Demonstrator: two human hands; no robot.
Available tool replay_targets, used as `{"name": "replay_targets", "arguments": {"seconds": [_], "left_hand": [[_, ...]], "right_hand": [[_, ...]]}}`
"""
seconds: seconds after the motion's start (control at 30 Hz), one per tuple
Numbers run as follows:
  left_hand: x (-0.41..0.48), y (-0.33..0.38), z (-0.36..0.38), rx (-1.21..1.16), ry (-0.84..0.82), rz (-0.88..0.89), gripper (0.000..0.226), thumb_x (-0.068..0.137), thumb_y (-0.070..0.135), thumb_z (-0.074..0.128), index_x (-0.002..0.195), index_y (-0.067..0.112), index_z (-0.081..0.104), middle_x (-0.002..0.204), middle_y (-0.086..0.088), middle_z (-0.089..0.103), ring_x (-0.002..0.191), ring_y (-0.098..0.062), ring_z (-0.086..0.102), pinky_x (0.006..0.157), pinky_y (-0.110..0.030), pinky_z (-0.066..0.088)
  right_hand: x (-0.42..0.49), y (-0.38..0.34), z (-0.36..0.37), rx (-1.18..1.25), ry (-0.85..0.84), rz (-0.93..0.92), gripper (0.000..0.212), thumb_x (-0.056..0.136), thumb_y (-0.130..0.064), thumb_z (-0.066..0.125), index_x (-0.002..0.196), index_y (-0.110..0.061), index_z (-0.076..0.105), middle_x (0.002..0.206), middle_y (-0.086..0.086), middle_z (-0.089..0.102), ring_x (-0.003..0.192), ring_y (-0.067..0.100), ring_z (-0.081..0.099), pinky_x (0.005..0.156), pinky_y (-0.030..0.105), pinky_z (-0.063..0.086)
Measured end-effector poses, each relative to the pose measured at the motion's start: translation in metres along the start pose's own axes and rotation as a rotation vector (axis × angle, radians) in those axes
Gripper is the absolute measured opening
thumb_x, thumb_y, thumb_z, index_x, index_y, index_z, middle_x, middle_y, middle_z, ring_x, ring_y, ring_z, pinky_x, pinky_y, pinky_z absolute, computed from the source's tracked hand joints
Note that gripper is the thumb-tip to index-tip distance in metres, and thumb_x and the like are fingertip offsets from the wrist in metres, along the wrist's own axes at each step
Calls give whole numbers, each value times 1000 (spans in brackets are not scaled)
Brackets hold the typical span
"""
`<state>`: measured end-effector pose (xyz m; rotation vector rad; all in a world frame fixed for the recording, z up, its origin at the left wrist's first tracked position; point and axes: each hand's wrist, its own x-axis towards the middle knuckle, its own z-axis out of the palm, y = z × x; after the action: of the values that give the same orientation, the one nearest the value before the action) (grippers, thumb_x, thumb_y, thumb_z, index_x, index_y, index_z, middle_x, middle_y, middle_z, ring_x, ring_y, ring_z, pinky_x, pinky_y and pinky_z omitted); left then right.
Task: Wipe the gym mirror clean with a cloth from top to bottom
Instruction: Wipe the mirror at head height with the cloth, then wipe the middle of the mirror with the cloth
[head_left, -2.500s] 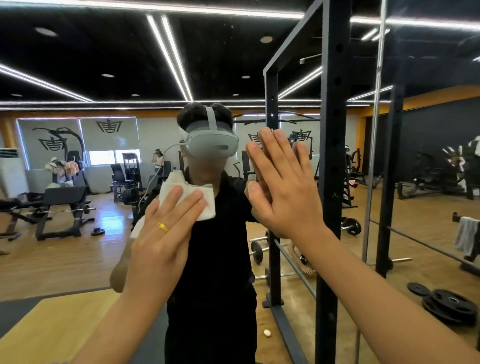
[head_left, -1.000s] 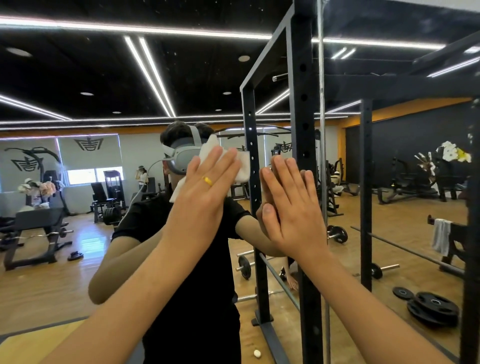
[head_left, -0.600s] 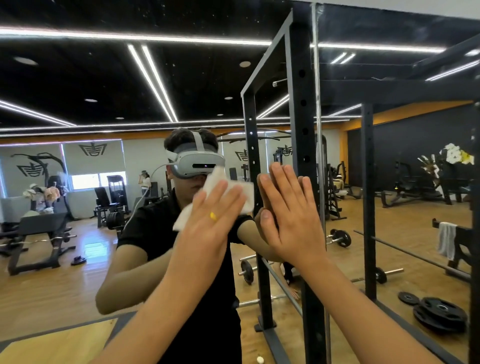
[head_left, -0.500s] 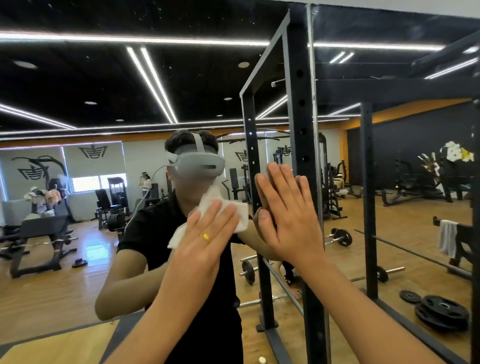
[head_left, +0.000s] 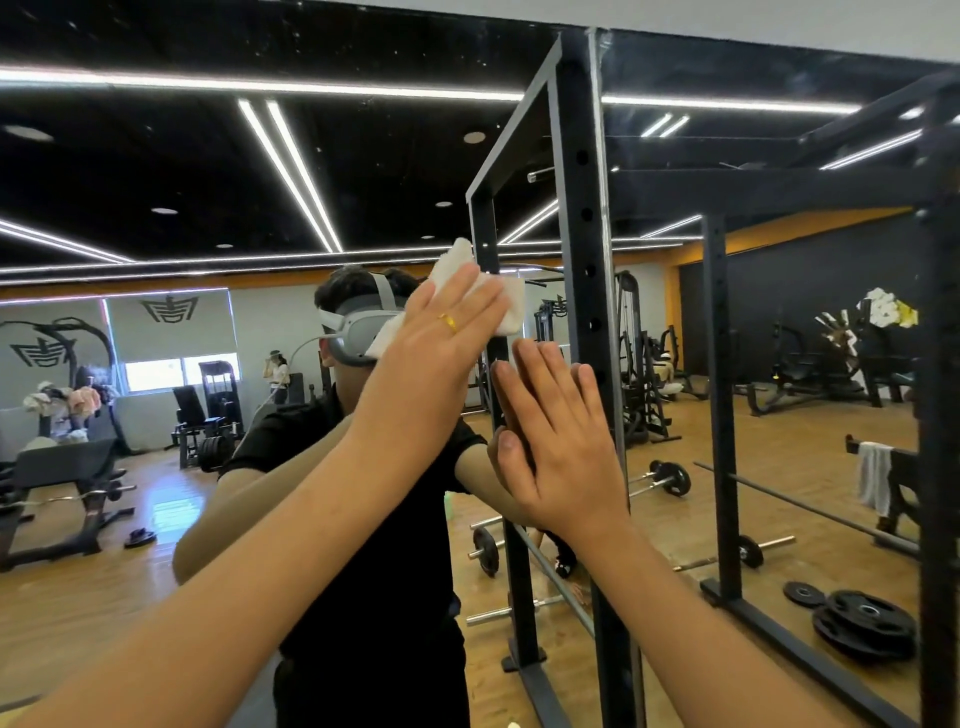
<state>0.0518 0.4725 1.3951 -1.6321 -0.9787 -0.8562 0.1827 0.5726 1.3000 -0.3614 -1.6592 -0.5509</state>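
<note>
Now the left hand (head_left: 436, 343), fingers straight, presses the cloth (head_left: 506, 306) to the mirror (head_left: 208, 156) higher than half a second ago, up beside the reflected headset (head_left: 358, 332); the right hand (head_left: 561, 452) stays spread flat on it just right; likely another downward stroke begins.

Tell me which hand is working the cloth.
The left hand, with the gold ring, presses the white cloth against the mirror; the right hand lies bare on it.
</note>
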Motion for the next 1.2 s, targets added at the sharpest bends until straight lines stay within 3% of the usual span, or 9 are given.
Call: {"name": "replay_targets", "arguments": {"seconds": [0.23, 0.37, 0.47, 0.57, 0.67, 0.77, 0.9, 1.03, 1.2], "left_hand": [[-28, 4, -5, -50, -114, -6, 54, 92, 4, 51, 146, 4, 51, 152, -14, 52, 149, -31, 34, 120, -51, 21], [-34, 8, -22, -159, -209, -87, 58, 100, 21, 29, 157, 9, 35, 164, -8, 34, 154, -11, 7, 126, -39, 4], [-44, 7, -26, -173, -188, -77, 54, 97, 4, 45, 150, 9, 43, 159, -12, 42, 152, -19, 21, 123, -51, 19], [-50, 6, -26, -211, -86, -111, 45, 96, 0, 59, 140, 9, 52, 151, -11, 53, 146, -24, 40, 118, -54, 36], [-52, 10, -30, -285, 14, -200, 40, 99, 12, 60, 139, 10, 54, 146, -10, 57, 143, -21, 46, 115, -49, 44], [-63, 17, -37, -299, 101, -222, 38, 101, 11, 61, 138, 10, 54, 146, -9, 57, 145, -22, 44, 111, -51, 47], [-121, 32, -49, -187, 165, -181, 29, 100, 8, 54, 126, 4, 66, 142, -10, 61, 144, -24, 47, 122, -53, 32], [-199, 20, -45, 80, 32, -88, 33, 102, 16, 48, 119, 5, 74, 141, -8, 62, 144, -24, 46, 119, -61, 30], [-223, 4, -33, 227, -75, -94, 41, 100, 20, 51, 138, 8, 63, 154, -6, 51, 146, -26, 44, 115, -63, 34]], "right_hand": [[0, 1, -2, 5, 3, -9, 58, 101, -28, 45, 155, -6, 44, 166, 15, 30, 157, 30, 23, 128, 51, 13], [3, -4, -11, 120, -1, 36, 55, 99, -23, 50, 151, -7, 50, 164, 12, 37, 156, 26, 26, 128, 54, 14], [3, -13, -21, 180, 73, 81, 44, 96, -13, 50, 138, -5, 60, 156, 11, 49, 150, 24, 39, 125, 58, 21], [7, -22, -30, 214, 126, 41, 46, 96, -5, 48, 141, 0, 56, 152, 13, 52, 146, 27, 45, 122, 57, 30], [15, -27, -33, 223, 35, -110, 52, 97, -5, 48, 148, -1, 49, 156, 15, 47, 147, 28, 42, 120, 53, 35], [23, -30, -31, 197, -82, -106, 51, 100, -14, 45, 150, -5, 50, 155, 11, 50, 146, 24, 44, 125, 45, 28], [30, -39, -31, 171, -83, -39, 48, 103, -32, 49, 147, -13, 56, 145, 10, 57, 135, 23, 52, 116, 48, 37], [42, -66, -28, 93, -34, 89, 59, 97, -57, 51, 138, -16, 63, 133, 10, 60, 120, 22, 55, 94, 34, 44], [57, -90, -11, 42, 29, 187, 45, 94, -46, 67, 122, -12, 64, 128, 12, 59, 117, 26, 54, 93, 34, 44]]}}
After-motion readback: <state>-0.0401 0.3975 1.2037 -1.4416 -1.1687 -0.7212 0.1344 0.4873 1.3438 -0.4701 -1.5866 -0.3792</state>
